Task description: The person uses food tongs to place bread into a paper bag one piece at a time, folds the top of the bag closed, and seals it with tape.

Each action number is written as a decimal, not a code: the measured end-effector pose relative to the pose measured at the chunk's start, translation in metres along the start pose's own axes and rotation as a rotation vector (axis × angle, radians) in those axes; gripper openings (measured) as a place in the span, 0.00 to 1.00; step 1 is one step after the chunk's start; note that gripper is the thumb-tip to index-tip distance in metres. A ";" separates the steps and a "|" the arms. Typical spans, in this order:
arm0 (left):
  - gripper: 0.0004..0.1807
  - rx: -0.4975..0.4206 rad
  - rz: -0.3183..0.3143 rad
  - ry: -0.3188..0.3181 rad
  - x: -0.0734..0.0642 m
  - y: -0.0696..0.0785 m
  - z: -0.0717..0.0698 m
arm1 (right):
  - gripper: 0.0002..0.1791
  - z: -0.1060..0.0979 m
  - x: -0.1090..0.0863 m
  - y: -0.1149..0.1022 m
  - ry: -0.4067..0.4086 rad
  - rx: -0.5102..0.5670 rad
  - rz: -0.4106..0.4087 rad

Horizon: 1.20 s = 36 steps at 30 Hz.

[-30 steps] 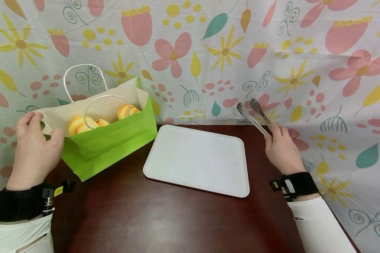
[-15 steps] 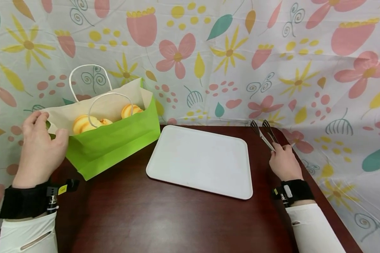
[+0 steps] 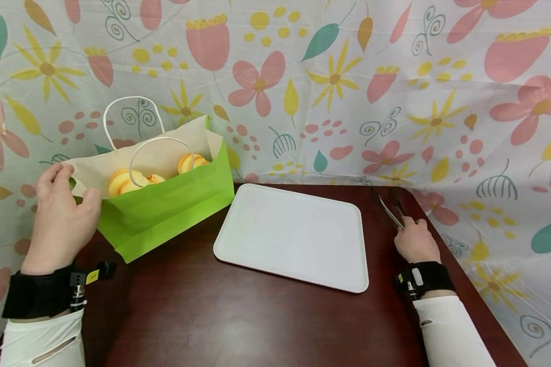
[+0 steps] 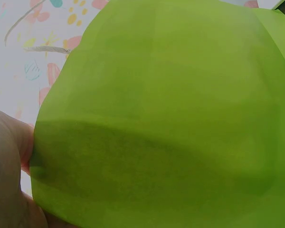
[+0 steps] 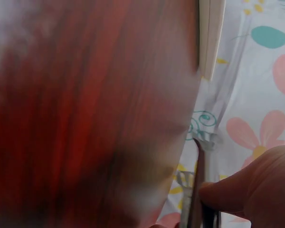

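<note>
My left hand (image 3: pixel 64 219) grips the left end of a green paper bag (image 3: pixel 165 211) by its upper edge. The bag stands tilted, with its white inside showing. Several golden bread rolls (image 3: pixel 125 182) lie in it, partly hidden by the front wall. In the left wrist view the bag's green side (image 4: pixel 161 95) covers most of the picture. At the right, my right hand (image 3: pixel 418 242) holds metal tongs (image 3: pixel 392 214) low at the table, their slotted tips apart and pointing toward the back. The right wrist view shows the thumb (image 5: pixel 228 194) pressed on the tongs.
A white rectangular tray (image 3: pixel 294 239) lies on the dark red-brown table (image 3: pixel 239 326) between the bag and the tongs. Two white twisted handles (image 3: pixel 133 98) rise from the bag. Behind the table hangs a flower-patterned cloth (image 3: pixel 330 122), also along the right side.
My right hand has lowered the tongs from in front of the cloth down to the table, right of the tray. My left hand keeps its hold on the bag; the view shifts slightly.
</note>
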<state>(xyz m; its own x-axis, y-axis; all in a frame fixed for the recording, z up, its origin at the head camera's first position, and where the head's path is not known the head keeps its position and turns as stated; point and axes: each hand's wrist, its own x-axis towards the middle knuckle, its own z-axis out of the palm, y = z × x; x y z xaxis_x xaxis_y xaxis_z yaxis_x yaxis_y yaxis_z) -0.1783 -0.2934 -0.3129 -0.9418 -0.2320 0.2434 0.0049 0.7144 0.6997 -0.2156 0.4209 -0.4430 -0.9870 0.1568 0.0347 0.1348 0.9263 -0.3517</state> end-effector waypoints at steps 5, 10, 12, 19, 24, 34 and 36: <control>0.42 -0.002 0.001 0.002 0.000 0.000 0.001 | 0.31 -0.006 0.002 0.002 -0.023 -0.037 0.009; 0.42 -0.001 0.000 0.006 0.000 0.000 0.002 | 0.30 -0.013 0.001 0.007 -0.049 -0.081 0.003; 0.43 0.001 -0.003 0.005 0.000 -0.001 0.003 | 0.30 -0.015 0.000 0.010 -0.063 -0.088 -0.008; 0.42 0.002 -0.005 0.002 0.002 -0.001 0.003 | 0.30 -0.019 0.002 0.017 -0.068 -0.090 -0.043; 0.42 0.007 -0.005 0.012 0.002 -0.003 0.001 | 0.31 -0.020 0.006 0.012 -0.073 -0.115 -0.048; 0.43 0.002 -0.007 0.013 0.002 -0.001 0.001 | 0.32 -0.019 0.007 0.014 -0.095 -0.146 -0.042; 0.43 0.003 -0.010 0.011 0.002 -0.001 0.001 | 0.33 -0.019 0.006 0.013 -0.096 -0.154 -0.045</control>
<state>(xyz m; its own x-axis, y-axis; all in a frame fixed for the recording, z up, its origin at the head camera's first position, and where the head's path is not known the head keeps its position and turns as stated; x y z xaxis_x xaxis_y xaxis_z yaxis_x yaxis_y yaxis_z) -0.1805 -0.2939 -0.3140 -0.9379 -0.2466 0.2441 -0.0056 0.7141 0.7000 -0.2185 0.4406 -0.4300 -0.9951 0.0878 -0.0449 0.0952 0.9743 -0.2040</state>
